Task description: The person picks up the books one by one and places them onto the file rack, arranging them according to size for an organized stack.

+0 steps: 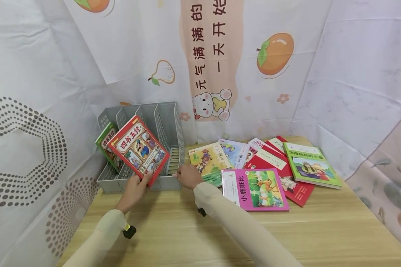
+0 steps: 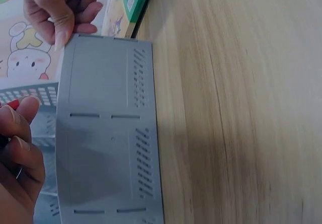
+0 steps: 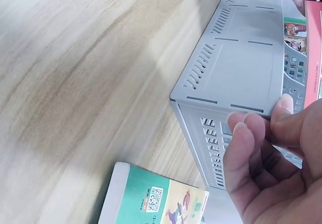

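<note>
1. With 12 o'clock toward the curtain [image 1: 147,44], the grey rack [image 1: 169,183] stands toward 11 o'clock on the tabletop [image 1: 173,230]; the red book [image 1: 139,148] tilts over it.
2. The left hand [image 1: 132,190] has a narrow grip, holding the red book near its 5 o'clock corner. A firm pinch matters: held so low, the book could swing.
3. The right hand [image 1: 188,177] has its grip pinched on the rack's 4 o'clock corner; steady pressure there should stop sliding.
4. Best to square the red book with the dividers [image 1: 162,128] before lowering; I cannot tell whether its lower edge is inside a slot.
5. The green book [image 1: 106,138] leans at its 9 o'clock; clearance there would avoid snagging.
</note>
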Motion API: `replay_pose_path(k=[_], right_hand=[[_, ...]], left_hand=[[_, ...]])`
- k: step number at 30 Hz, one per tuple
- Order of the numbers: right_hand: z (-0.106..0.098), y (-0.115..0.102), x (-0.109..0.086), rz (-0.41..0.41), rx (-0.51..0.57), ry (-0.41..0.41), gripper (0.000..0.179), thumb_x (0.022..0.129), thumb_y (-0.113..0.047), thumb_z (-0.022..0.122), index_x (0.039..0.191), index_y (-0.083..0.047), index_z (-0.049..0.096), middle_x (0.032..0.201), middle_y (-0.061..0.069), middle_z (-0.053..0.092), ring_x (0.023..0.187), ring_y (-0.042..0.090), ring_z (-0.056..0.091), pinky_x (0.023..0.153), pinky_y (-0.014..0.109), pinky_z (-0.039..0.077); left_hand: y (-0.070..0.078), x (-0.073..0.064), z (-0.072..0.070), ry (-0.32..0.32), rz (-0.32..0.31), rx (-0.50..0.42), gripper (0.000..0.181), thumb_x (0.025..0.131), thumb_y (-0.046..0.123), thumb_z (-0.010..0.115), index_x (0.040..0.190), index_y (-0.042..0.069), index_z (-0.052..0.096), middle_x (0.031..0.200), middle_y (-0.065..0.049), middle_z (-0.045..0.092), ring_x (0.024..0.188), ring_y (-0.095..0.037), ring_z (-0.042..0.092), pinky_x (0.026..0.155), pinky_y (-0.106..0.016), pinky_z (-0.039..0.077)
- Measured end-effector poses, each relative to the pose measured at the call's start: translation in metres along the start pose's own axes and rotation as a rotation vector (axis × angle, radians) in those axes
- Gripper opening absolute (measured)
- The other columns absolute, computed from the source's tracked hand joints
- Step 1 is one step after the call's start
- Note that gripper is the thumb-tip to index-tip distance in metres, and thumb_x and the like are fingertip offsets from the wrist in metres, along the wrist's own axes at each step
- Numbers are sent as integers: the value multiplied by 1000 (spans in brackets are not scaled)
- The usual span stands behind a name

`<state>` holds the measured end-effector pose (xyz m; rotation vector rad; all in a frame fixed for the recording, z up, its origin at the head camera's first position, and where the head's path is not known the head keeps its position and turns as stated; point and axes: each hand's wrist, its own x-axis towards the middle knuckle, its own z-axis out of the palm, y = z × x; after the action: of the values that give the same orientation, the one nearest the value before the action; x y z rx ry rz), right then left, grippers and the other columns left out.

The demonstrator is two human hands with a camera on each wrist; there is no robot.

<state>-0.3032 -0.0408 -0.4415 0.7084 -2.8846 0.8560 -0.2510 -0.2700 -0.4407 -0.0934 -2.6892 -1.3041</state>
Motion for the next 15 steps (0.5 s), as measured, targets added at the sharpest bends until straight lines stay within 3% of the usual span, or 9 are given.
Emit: replay_pose_path(k=[6, 15], right_hand=[[1, 2, 2, 9, 0, -10, 32, 104, -26, 64, 74, -13, 66, 67, -4, 57, 56, 8, 49, 53, 24, 42], [5, 5, 2, 20, 36, -1, 34, 103, -27, 65, 72, -15, 63, 63, -3, 56, 51, 8, 50, 48, 23, 42]], left_hand=[[-8, 2, -12, 25, -9, 43, 59, 108, 49, 47, 77, 2, 63, 55, -2, 50, 47, -13, 39, 43, -29, 33], [-18, 13, -28, 46, -16, 63, 62, 107, 53, 46, 84, 0, 67, 64, -12, 62, 51, -16, 49, 46, -31, 41]])
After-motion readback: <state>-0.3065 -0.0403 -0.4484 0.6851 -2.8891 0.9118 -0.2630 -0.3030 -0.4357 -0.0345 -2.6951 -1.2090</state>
